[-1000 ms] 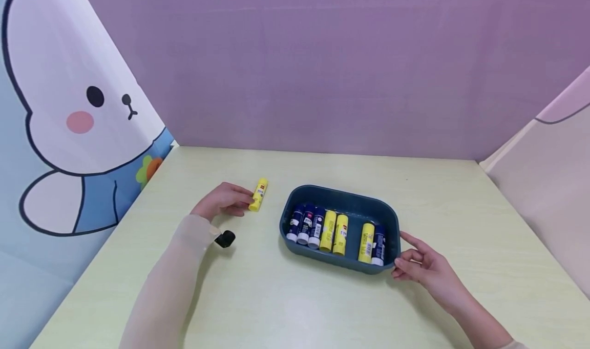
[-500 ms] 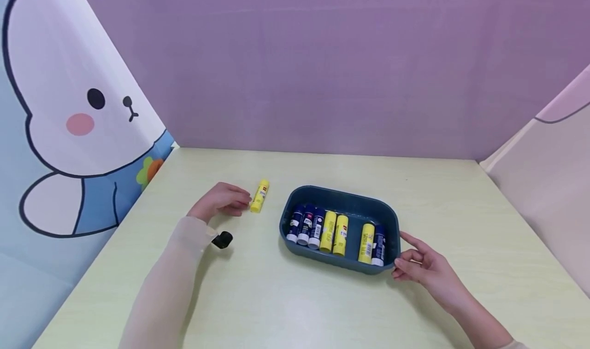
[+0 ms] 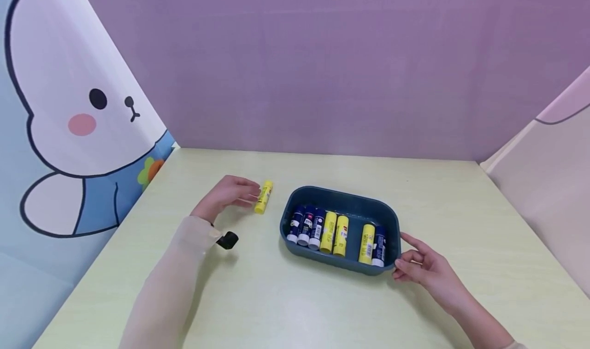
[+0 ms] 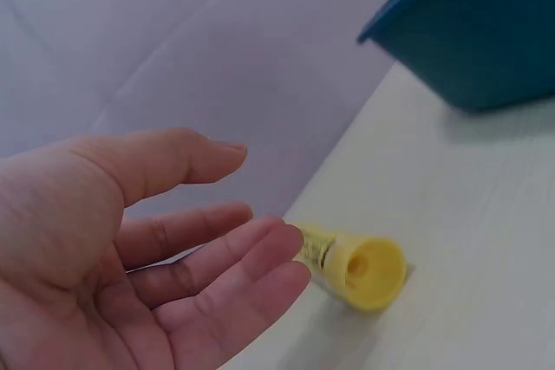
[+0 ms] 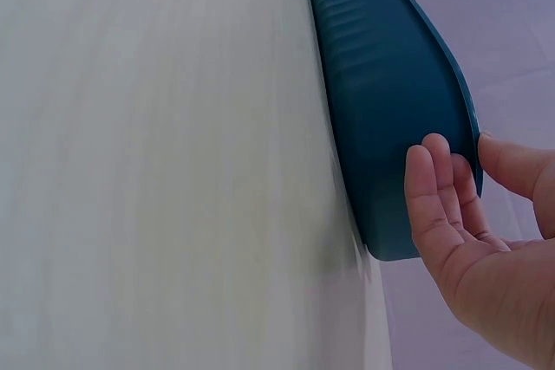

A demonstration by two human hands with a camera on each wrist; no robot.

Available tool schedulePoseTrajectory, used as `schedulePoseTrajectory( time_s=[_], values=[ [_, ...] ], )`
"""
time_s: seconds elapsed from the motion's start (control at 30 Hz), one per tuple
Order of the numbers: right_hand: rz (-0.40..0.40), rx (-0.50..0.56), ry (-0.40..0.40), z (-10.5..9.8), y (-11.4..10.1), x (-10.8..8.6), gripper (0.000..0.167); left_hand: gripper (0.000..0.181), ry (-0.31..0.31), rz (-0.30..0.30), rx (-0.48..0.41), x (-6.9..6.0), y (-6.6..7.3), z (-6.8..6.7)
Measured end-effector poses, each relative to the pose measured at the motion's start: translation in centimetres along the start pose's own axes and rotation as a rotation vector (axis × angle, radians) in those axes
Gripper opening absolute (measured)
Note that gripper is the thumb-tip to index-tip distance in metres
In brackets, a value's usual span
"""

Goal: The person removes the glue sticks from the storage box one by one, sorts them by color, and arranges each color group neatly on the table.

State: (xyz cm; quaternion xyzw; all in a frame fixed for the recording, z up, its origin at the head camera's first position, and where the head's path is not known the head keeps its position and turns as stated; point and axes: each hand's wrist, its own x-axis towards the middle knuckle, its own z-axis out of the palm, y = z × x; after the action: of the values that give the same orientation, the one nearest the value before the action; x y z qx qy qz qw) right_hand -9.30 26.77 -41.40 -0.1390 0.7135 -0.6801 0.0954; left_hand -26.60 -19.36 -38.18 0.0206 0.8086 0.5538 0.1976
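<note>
A yellow glue stick (image 3: 264, 197) lies on the table, left of a dark teal plastic box (image 3: 318, 259). My left hand (image 3: 232, 191) is beside it with fingers extended and nothing gripped. In the left wrist view the fingertips (image 4: 282, 244) overlap the glue stick (image 4: 368, 270), whose hollow end faces the camera; whether they touch it I cannot tell. My right hand (image 3: 426, 271) holds the box by its right end. The right wrist view has the thumb at the rim and the fingers (image 5: 425, 179) against the outer wall of the box (image 5: 390, 84).
Inside the box, blue glue sticks (image 3: 306, 228) and yellow glue sticks (image 3: 340, 235) lie side by side, with a gap before the last pair. A purple backdrop (image 3: 322, 72) rises behind the pale table (image 3: 276, 308). A rabbit-print sheet (image 3: 69, 83) stands at left.
The yellow glue stick has shifted slightly right and turned, with a different side of its label up. My left hand has moved a little right, its fingers straighter. Box and right hand stay put.
</note>
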Motion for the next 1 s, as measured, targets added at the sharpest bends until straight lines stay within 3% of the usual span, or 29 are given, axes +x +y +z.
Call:
schedulePoseTrajectory(
  time_s=[0.4,0.57,0.83,1.0],
  values=[
    [0.025,-0.013,0.010,0.1,-0.3,0.0,0.067,0.042,-0.025,0.047,-0.035,-0.7,1.8,1.2],
    [0.031,-0.010,0.014,0.1,-0.3,0.0,0.068,0.042,-0.022,0.093,-0.055,-0.9,2.5,1.9],
    [0.032,-0.004,0.014,0.1,-0.4,-0.1,0.068,0.042,-0.056,0.180,-0.096,-0.9,4.3,4.1],
    [0.035,-0.008,0.014,0.1,-0.4,0.0,0.068,0.038,-0.096,0.190,-0.080,-1.2,5.6,5.5]
  ],
)
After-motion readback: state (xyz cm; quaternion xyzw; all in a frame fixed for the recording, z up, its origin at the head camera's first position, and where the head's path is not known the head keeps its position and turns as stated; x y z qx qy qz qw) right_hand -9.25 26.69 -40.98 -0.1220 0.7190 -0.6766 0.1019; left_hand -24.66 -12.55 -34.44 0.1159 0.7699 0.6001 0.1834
